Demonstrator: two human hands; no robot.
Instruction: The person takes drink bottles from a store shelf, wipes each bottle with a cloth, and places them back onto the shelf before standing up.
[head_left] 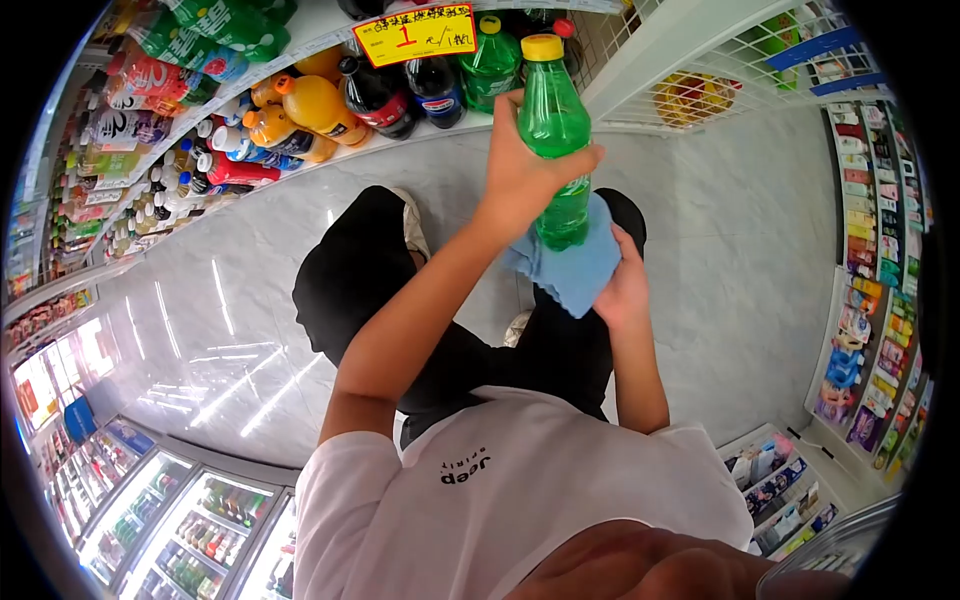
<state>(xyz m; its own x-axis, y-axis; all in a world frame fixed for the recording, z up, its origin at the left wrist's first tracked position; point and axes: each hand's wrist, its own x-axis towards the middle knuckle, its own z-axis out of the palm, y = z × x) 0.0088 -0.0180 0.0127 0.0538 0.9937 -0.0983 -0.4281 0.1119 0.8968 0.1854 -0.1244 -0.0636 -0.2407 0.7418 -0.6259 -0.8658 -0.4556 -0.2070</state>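
Observation:
My left hand (pixel 525 165) is wrapped round a green plastic soda bottle (pixel 556 125) with a yellow cap, held tilted above my knees. My right hand (pixel 625 290) grips a light blue cloth (pixel 575 270), which lies against the lower end of the bottle. Part of the bottle's label is hidden behind my left fingers. Just beyond the bottle, the low shelf (pixel 350 155) holds another green bottle (pixel 490 65), dark cola bottles (pixel 378 95) and orange drink bottles (pixel 320 110).
A yellow price tag (pixel 415 35) hangs on the shelf edge above. White wire racks (pixel 640 90) stand at the upper right. Packaged goods fill a shelf (pixel 865 290) at the right. Glass-door fridges (pixel 190 530) stand at lower left on the grey tiled floor (pixel 720 270).

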